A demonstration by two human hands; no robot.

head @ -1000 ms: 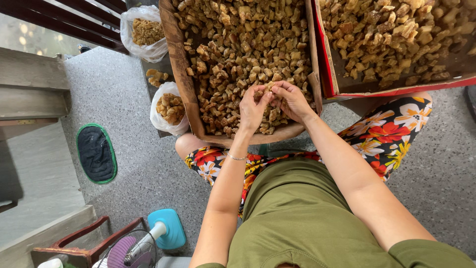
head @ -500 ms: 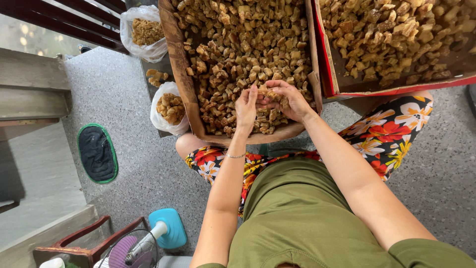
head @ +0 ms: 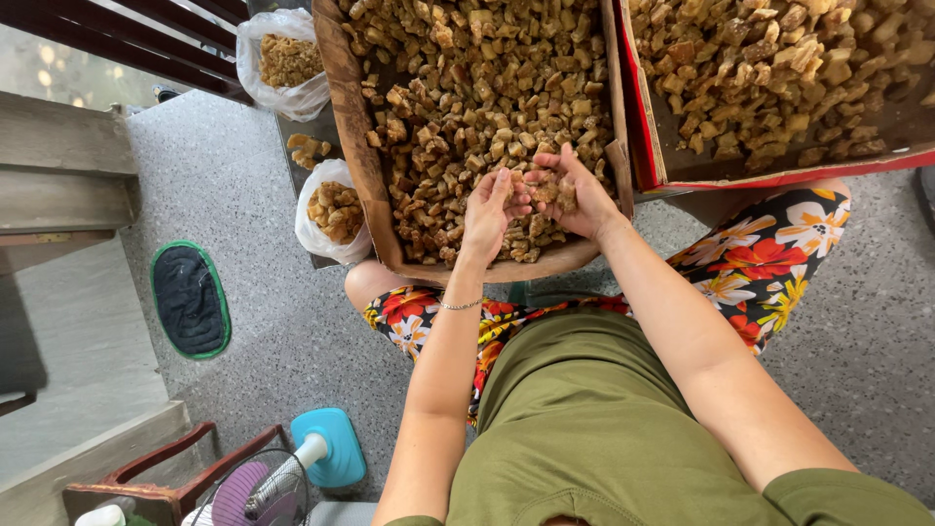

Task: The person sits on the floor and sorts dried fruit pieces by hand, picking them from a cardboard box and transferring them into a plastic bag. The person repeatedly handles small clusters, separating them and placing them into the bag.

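- Landmark: brown tray (head: pixel 362 166), heaped with tan-brown chunks (head: pixel 467 107), resting partly on my lap over the floral shorts (head: pixel 779 253).
- Left hand (head: pixel 487 209) sat above the near end of the tray, palm turned toward the right hand, fingers half curled. It was loosely open; I could not tell whether it held any chunk of its own.
- Right hand (head: pixel 575 190) was just beside the left, over the same near end. Cupped, fingers partly closed round a small clump (head: pixel 551 191) of chunks.
- The two hands' fingertips met or nearly met over that clump; contact could not be resolved.
- Both forearms ran up from my torso and converged at the near rim of the tray; wrists roughly straight, thin bracelet (head: pixel 458 305) on the left wrist.
- Progress, judged only: the tray was full, so most of the handling looked undone. Two plastic bags holding chunks, an upper bag (head: pixel 282 58) and a lower bag (head: pixel 331 209), lay left of the tray, which suggested some portion was already bagged.
- Red box (head: pixel 645 146), right of the tray and touching it, was also loaded with chunks, with no hand near it.
- Well left of the tray: dark mat (head: pixel 190 297) on the speckled floor. Nearer me than the tray: a small fan (head: pixel 278 482).
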